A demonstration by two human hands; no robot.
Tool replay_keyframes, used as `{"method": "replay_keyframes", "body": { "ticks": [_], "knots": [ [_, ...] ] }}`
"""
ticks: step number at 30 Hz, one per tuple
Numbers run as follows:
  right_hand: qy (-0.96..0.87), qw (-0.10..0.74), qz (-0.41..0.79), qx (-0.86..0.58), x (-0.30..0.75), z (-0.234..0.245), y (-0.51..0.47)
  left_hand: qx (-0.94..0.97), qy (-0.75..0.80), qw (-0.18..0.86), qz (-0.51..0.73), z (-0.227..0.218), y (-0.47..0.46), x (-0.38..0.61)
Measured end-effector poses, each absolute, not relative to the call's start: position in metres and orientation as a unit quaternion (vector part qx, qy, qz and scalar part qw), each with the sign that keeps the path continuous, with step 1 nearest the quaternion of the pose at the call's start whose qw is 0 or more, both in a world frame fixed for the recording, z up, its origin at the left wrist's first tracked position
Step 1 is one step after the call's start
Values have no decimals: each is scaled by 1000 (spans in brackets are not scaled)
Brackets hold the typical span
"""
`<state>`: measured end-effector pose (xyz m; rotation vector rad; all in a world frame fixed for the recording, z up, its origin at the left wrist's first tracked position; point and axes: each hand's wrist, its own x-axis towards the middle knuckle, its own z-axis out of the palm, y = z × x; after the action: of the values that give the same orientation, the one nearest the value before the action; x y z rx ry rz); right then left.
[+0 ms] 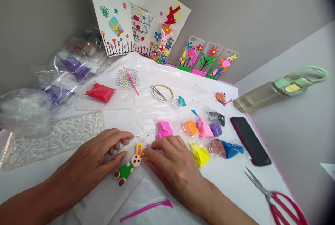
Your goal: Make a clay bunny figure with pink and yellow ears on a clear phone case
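Note:
A clay bunny with a green body, cream face and yellow-and-pink ears lies on a clear phone case, whose outline is faint. My left hand rests to its left, thumb and forefinger apart, fingertips near the case's upper edge. On the other side, my right hand has its fingers bent together at the bunny's right ear, closed on the ear's tip; the thumb is mostly hidden. In front of the bunny lies a pink modelling tool.
Bagged clay lumps, including magenta and yellow, lie beyond my right hand. Scissors, a phone and a bottle are at right. Gems, red clay and decorated cases sit farther back.

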<state>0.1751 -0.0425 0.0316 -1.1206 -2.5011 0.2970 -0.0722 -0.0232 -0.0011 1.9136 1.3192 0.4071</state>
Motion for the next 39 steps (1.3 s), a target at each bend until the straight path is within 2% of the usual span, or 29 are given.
{"method": "replay_keyframes", "body": {
  "ticks": [10, 13, 16, 19, 25, 29, 32, 34, 36, 39],
  "knots": [
    [-948, 100, 16, -302, 188, 29, -53, 751, 515, 378, 169, 2, -22, -70],
    [-946, 109, 16, -304, 187, 35, -53, 748, 516, 382, 168, 2, -22, -71],
    [-929, 139, 85, -333, 186, 48, -58, 733, 524, 397, 175, 1, -22, -73],
    [-931, 112, 143, -317, 182, 57, -65, 685, 533, 460, 189, 0, -22, -74],
    [-951, 47, 119, -280, 167, 48, -75, 516, 435, 707, 212, 5, -23, -76],
    [-954, 16, 143, -262, 168, 51, -76, 493, 410, 738, 209, 7, -21, -75],
    [-923, -2, 243, -299, 176, 62, -73, 506, 407, 730, 214, 7, -20, -74],
    [-878, 57, 337, -335, 182, 71, -69, 510, 398, 733, 211, 8, -20, -74],
    [-825, 168, 406, -354, 187, 77, -64, 504, 387, 743, 210, 10, -20, -73],
    [-750, 329, 413, -398, 189, 77, -58, 478, 371, 768, 211, 13, -19, -71]
  ]
}}
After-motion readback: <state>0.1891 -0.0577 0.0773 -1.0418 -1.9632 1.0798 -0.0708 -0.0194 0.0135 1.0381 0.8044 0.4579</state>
